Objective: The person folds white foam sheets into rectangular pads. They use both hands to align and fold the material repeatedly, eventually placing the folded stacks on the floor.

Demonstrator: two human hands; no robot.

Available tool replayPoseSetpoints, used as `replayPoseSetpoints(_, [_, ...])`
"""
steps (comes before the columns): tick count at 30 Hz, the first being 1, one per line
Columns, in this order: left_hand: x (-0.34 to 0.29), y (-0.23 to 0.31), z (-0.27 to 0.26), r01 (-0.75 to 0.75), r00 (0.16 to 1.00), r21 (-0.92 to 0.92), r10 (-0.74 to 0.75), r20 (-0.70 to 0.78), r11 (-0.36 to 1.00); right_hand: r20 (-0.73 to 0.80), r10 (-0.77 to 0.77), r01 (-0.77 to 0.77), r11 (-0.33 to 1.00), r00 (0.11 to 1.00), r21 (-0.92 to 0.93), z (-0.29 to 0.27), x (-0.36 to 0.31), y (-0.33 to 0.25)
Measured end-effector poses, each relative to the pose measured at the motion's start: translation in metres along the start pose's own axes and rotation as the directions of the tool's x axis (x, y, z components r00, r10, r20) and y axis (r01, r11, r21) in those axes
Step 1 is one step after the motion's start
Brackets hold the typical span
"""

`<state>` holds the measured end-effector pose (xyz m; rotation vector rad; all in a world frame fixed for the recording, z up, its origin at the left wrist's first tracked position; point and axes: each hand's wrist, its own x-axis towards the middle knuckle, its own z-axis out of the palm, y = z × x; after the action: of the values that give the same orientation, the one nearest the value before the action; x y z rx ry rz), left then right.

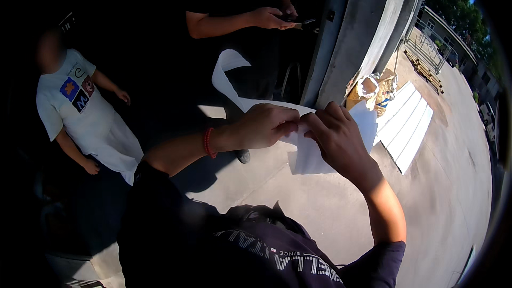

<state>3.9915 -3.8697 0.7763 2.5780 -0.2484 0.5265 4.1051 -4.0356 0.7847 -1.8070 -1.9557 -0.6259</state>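
Note:
A long, thin white strip (228, 77), paper-like, curls upward at its far left end and runs to my two hands in front of my chest. My left hand (265, 125), with a red bracelet at the wrist, pinches its edge between thumb and fingers. Right beside it, almost touching, my right hand (337, 136) is closed on the same white material with bent fingers. Below and behind the right hand hangs a wider white piece (309, 161); the fingers hide where it meets the strip.
Long white panels (408, 125) lie on the concrete at right, beside an opened yellowish sack (368, 88). Farther off lies a wooden pallet (425, 72). A grey metal post (352, 32) stands ahead. One person (85, 101) stands at left; another's hands (274, 18) hold a phone.

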Motion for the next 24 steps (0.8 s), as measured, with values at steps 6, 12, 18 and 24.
replayPoseSetpoints(6, [0.023,0.032,-0.008,0.039,0.994,-0.011,-0.037,0.099,0.999,0.107,0.023,-0.031,0.997,0.994,0.072,-0.029,-0.006,0.017])
replayPoseSetpoints(12, [0.017,0.026,-0.061,0.0,0.997,-0.117,0.009,0.076,0.993,-0.042,0.046,-0.044,0.998,0.998,0.05,-0.051,0.047,-0.019])
replayPoseSetpoints(18, [0.007,0.034,-0.088,0.144,0.966,-0.53,-0.002,0.259,0.835,-0.091,0.058,-0.058,0.998,0.994,0.002,-0.073,0.059,-0.065])
replayPoseSetpoints(24, [-0.02,0.014,-0.098,0.046,0.974,-0.579,0.092,0.207,0.814,-0.093,0.084,-0.098,0.984,0.992,-0.152,-0.067,0.075,-0.113])
